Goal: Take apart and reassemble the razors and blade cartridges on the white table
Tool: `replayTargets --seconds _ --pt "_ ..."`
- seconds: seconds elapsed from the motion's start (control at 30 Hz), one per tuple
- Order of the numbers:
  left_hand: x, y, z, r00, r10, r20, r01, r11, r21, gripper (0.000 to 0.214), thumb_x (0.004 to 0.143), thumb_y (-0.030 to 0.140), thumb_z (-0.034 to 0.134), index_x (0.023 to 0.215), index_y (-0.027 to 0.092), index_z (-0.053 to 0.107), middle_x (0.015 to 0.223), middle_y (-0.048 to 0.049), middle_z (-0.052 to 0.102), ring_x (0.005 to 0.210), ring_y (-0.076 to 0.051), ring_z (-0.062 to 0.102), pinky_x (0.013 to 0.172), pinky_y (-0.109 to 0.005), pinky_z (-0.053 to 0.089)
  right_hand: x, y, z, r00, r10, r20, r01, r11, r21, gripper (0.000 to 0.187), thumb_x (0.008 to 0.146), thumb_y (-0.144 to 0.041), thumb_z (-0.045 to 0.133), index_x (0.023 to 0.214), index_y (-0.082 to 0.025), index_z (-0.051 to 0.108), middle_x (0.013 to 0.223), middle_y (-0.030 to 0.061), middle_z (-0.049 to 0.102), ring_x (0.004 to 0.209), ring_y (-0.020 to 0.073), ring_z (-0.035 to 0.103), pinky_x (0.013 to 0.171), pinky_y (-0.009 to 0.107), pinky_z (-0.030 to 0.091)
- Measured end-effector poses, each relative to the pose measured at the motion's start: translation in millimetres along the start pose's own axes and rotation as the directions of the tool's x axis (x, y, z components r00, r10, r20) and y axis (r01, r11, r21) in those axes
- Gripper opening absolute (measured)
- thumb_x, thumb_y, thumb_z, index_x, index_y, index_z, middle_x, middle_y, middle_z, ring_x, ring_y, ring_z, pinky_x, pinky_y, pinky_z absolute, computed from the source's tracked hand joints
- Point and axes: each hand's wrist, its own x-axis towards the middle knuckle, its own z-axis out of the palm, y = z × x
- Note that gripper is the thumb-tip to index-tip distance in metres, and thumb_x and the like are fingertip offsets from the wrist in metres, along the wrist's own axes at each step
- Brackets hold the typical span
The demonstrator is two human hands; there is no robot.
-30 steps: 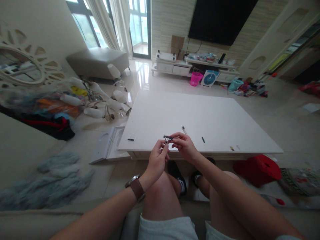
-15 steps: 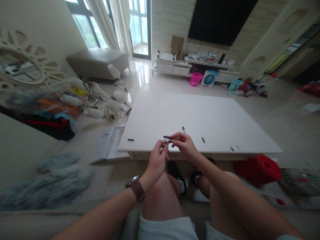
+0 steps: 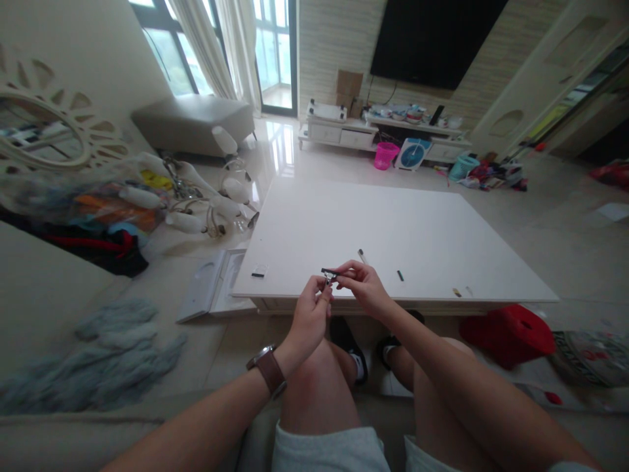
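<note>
Above the near edge of the white table [image 3: 393,223], both my hands are together on one small silver metal piece with a thin black bar [image 3: 326,271] across its top. Its exact kind is too small to make out. My left hand [image 3: 313,303] pinches the silver part from below between thumb and fingers. At the bar's right end, the fingertips of my right hand [image 3: 361,285] are pressed together. A thin pale stick with a dark tip [image 3: 362,254] lies just beyond my right hand. Further right is a short dark strip [image 3: 400,275].
A small clear piece with a black band [image 3: 259,271] lies at the table's left. Two tiny bits, one a yellowish-dark piece [image 3: 457,292], lie near its right front edge. An opened white box [image 3: 209,285] is on the floor at left; a red stool-like object [image 3: 508,337] stands at right.
The silver piece has tilted slightly between my fingers. Both hands stay in almost the same place, and the things on the table have not moved.
</note>
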Motion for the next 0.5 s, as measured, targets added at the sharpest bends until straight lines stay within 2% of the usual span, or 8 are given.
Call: replayTargets --seconds 0.3,0.5 --pt "-1.7 -1.8 2.5 0.999 -0.034 -0.03 0.032 0.998 -0.048 0.023 0.091 0.043 0.055 0.092 0.02 0.051 0.072 0.0042 0.052 0.049 -0.006 0.042 0.045 -0.018 0.032 -1.4 -0.7 5.1 0.999 -0.002 0.054 0.002 1.0 0.017 0.024 0.07 -0.031 0.083 0.085 -0.019 0.068 0.099 0.0062 0.076 0.089 0.0184 0.07 0.078 0.031 0.054" --pt "-1.4 0.5 4.6 0.994 -0.093 -0.057 0.086 0.991 -0.106 0.031 0.087 0.05 0.058 0.09 0.02 0.052 0.068 0.0051 0.049 0.046 -0.005 0.038 0.041 -0.017 0.028 -0.3 2.5 8.6 0.999 -0.009 0.051 0.008 1.0 0.024 0.025 0.07 -0.032 0.083 0.086 -0.019 0.067 0.097 0.0061 0.076 0.089 0.019 0.071 0.083 0.033 0.055"
